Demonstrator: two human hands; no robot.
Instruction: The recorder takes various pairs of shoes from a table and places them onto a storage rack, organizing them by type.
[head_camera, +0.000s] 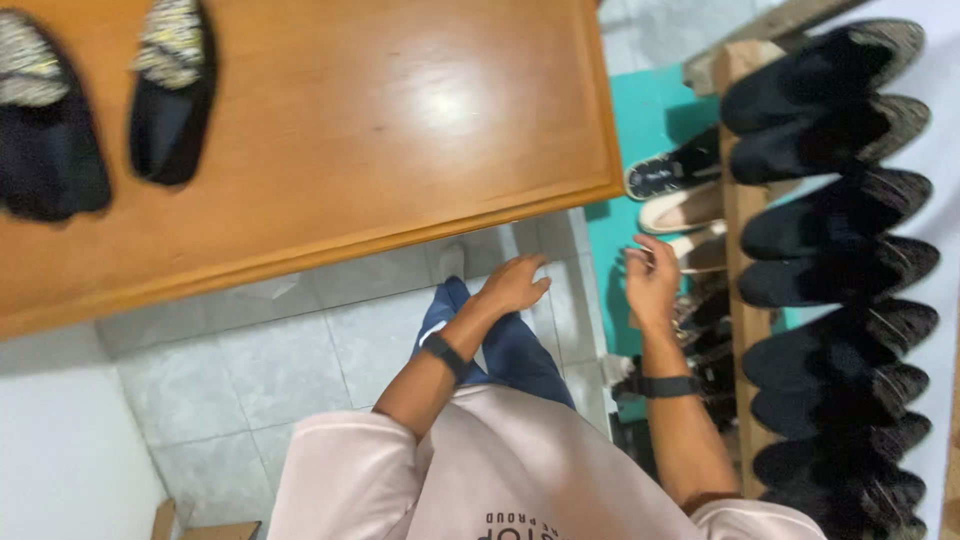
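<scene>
Looking straight down at myself here. My left hand (513, 284) is hanging over my knee, fingers loosely spread and holding nothing, just past the lower edge of the wooden surface (330, 130). My right hand (652, 281) is out toward the shoe rack (742, 215), fingers open and a bit curled, empty as far as I can see. It's right beside the pale flat shoes (685, 212) on the lower level, close to them, though I can't tell if a fingertip is actually touching one.

Got a black band on each wrist. The top of the rack carries a row of black slip-on shoes (835, 215) with a glittery weave at the toes, lined up side by side along its length. There's a black sneaker with white dots (668, 172) sitting just above the pale ones, over a teal floor patch.

Up on the surface, far left, sit two more black shoes with sparkly toes (172, 92), well apart from both hands. Grey tiled floor (280, 350) below.
</scene>
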